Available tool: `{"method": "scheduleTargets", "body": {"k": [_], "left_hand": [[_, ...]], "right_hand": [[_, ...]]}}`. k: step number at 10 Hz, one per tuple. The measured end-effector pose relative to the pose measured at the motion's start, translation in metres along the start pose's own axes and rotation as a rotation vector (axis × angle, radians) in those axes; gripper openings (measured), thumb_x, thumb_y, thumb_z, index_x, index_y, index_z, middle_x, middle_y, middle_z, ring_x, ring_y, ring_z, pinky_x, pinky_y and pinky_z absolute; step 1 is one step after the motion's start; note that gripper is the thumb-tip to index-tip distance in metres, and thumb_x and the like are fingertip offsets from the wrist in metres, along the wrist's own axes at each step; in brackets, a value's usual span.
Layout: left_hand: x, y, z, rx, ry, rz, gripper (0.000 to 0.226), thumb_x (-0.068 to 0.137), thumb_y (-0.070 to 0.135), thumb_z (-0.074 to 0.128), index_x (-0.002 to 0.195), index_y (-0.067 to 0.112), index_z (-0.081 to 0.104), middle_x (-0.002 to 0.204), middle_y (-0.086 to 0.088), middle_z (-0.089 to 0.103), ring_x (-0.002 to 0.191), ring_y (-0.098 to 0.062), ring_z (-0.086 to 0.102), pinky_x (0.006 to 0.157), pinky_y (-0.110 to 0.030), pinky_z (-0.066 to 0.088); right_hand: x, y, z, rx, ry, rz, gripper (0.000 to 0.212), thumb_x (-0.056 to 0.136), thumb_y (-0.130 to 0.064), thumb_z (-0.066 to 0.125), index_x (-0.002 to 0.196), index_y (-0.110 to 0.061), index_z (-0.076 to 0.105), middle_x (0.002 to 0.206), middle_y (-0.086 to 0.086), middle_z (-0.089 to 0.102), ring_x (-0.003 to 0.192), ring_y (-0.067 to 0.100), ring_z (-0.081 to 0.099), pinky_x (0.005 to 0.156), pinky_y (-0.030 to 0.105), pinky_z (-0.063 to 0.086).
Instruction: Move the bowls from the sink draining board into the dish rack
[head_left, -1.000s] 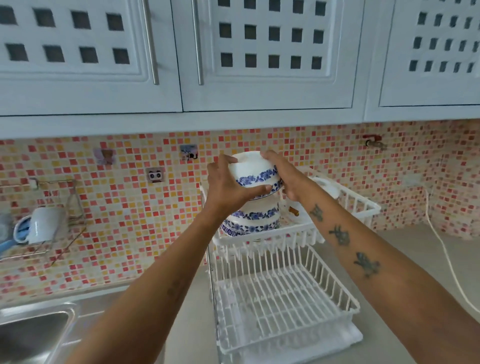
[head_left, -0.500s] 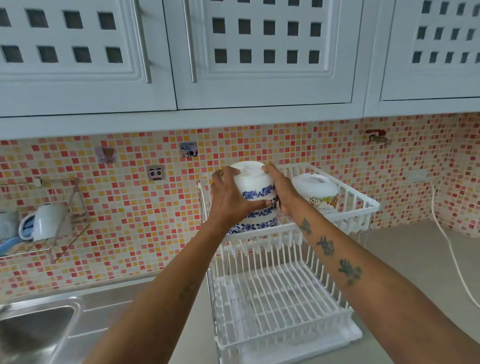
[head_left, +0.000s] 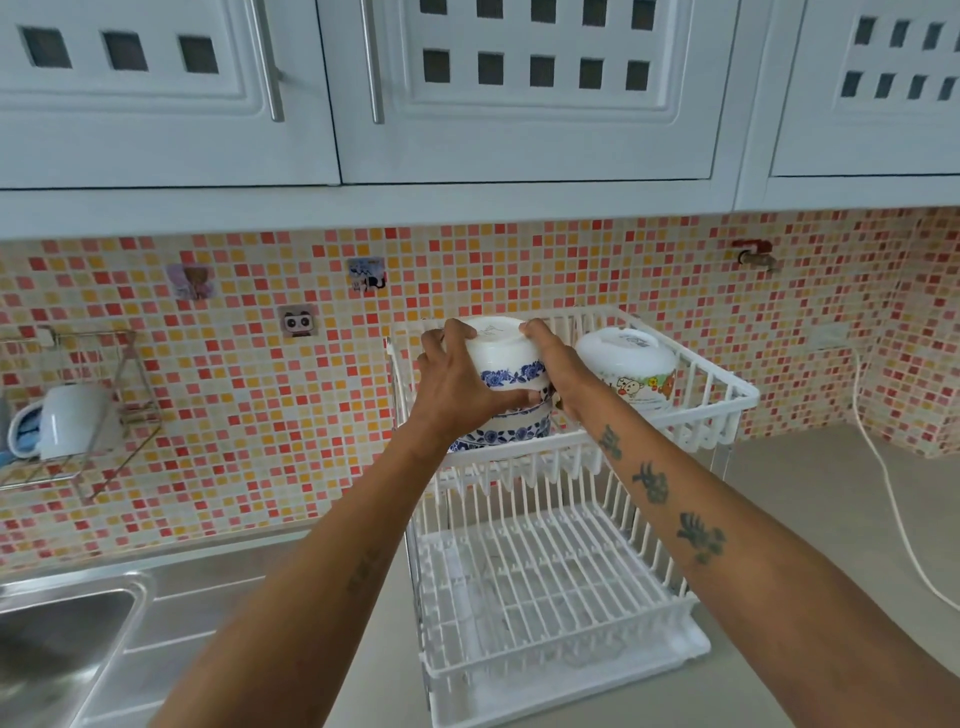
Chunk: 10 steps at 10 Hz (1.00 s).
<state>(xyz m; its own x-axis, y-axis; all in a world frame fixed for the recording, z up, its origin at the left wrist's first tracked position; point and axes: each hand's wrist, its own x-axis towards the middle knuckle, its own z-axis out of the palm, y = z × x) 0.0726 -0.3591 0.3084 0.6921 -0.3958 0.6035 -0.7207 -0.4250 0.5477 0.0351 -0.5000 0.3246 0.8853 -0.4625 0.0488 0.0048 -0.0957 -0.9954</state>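
A white bowl with a blue flower band (head_left: 503, 352) sits upside down on top of a stack of similar bowls (head_left: 511, 428) in the upper tier of the white dish rack (head_left: 727, 400). My left hand (head_left: 452, 379) grips the bowl's left side and my right hand (head_left: 558, 371) grips its right side. A second upturned white bowl with cartoon bears (head_left: 631, 366) rests in the same tier, just right of my right hand. The rack's lower tier (head_left: 545, 582) holds no dishes.
A steel sink (head_left: 52, 654) and its draining board (head_left: 208, 597) lie at the lower left. A wire wall shelf with a white mug (head_left: 72, 418) hangs on the left. White cupboards are overhead. A white cable (head_left: 893, 499) runs down the counter on the right.
Both hands have lowered the top bowl down onto the stack in the upper tier. The view has shifted slightly, and the bear bowl to the right has come into sight.
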Motion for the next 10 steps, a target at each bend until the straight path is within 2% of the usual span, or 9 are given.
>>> {"method": "scheduleTargets", "body": {"k": [1, 3, 4, 6, 7, 8, 9, 10], "left_hand": [[-0.001, -0.001, 0.000, 0.005, -0.025, -0.026, 0.104, 0.052, 0.050, 0.089, 0.130, 0.012, 0.032, 0.130, -0.012, 0.033, 0.123, -0.029, 0.039, 0.101, -0.040, 0.045], [-0.002, -0.004, 0.001, 0.055, -0.067, -0.048, 0.108, 0.050, 0.051, 0.090, 0.131, 0.012, 0.030, 0.131, -0.013, 0.030, 0.123, -0.032, 0.038, 0.098, -0.044, 0.045], [-0.002, -0.005, 0.002, 0.058, -0.078, -0.067, 0.108, 0.049, 0.052, 0.090, 0.131, 0.012, 0.030, 0.133, -0.013, 0.028, 0.124, -0.033, 0.036, 0.100, -0.048, 0.045], [-0.007, 0.001, -0.002, 0.082, -0.134, -0.110, 0.113, 0.050, 0.057, 0.087, 0.135, 0.014, 0.027, 0.140, -0.016, 0.024, 0.132, -0.038, 0.030, 0.107, -0.053, 0.039], [-0.012, 0.004, -0.013, 0.131, -0.184, -0.112, 0.112, 0.055, 0.058, 0.085, 0.140, 0.016, 0.026, 0.142, -0.016, 0.026, 0.134, -0.040, 0.030, 0.108, -0.051, 0.038], [-0.015, 0.005, -0.027, 0.162, -0.209, -0.083, 0.112, 0.063, 0.048, 0.085, 0.147, 0.016, 0.019, 0.144, -0.020, 0.024, 0.135, -0.043, 0.030, 0.111, -0.051, 0.033], [-0.029, 0.014, -0.055, 0.159, -0.202, -0.071, 0.104, 0.069, 0.041, 0.083, 0.148, 0.017, 0.019, 0.143, -0.020, 0.027, 0.133, -0.044, 0.034, 0.110, -0.052, 0.033], [-0.046, 0.018, -0.077, 0.155, -0.212, -0.081, 0.087, 0.077, 0.038, 0.077, 0.144, 0.015, 0.027, 0.141, -0.019, 0.037, 0.128, -0.040, 0.044, 0.107, -0.050, 0.040]], "right_hand": [[0.000, 0.001, 0.001, -0.011, -0.021, 0.020, 0.040, 0.083, -0.053, 0.047, 0.093, -0.018, 0.064, 0.088, 0.012, 0.071, 0.076, 0.026, 0.065, 0.064, 0.029, 0.048], [0.000, 0.003, 0.002, -0.059, -0.035, 0.028, 0.038, 0.087, -0.047, 0.043, 0.098, -0.016, 0.061, 0.090, 0.011, 0.069, 0.074, 0.023, 0.062, 0.059, 0.028, 0.043], [-0.003, 0.003, 0.003, -0.067, -0.028, 0.036, 0.038, 0.087, -0.047, 0.043, 0.098, -0.016, 0.061, 0.092, 0.012, 0.070, 0.079, 0.026, 0.063, 0.062, 0.031, 0.045], [-0.014, -0.002, 0.003, -0.111, -0.001, 0.051, 0.041, 0.091, -0.049, 0.040, 0.102, -0.015, 0.060, 0.085, 0.008, 0.069, 0.074, 0.021, 0.064, 0.067, 0.032, 0.049], [-0.022, -0.006, 0.005, -0.143, 0.059, 0.056, 0.043, 0.094, -0.048, 0.042, 0.104, -0.010, 0.058, 0.089, 0.007, 0.066, 0.071, 0.017, 0.060, 0.066, 0.029, 0.047], [-0.028, -0.006, 0.000, -0.159, 0.130, 0.050, 0.056, 0.092, -0.049, 0.048, 0.123, -0.004, 0.055, 0.111, 0.011, 0.063, 0.085, 0.021, 0.060, 0.073, 0.030, 0.048], [-0.045, -0.016, -0.003, -0.225, 0.221, 0.004, 0.048, 0.093, -0.045, 0.049, 0.120, -0.005, 0.055, 0.104, 0.008, 0.058, 0.086, 0.023, 0.056, 0.073, 0.031, 0.043], [-0.070, -0.029, -0.006, -0.268, 0.266, -0.064, 0.029, 0.093, -0.036, 0.048, 0.100, -0.009, 0.054, 0.080, 0.004, 0.053, 0.064, 0.017, 0.049, 0.054, 0.027, 0.037]]}}
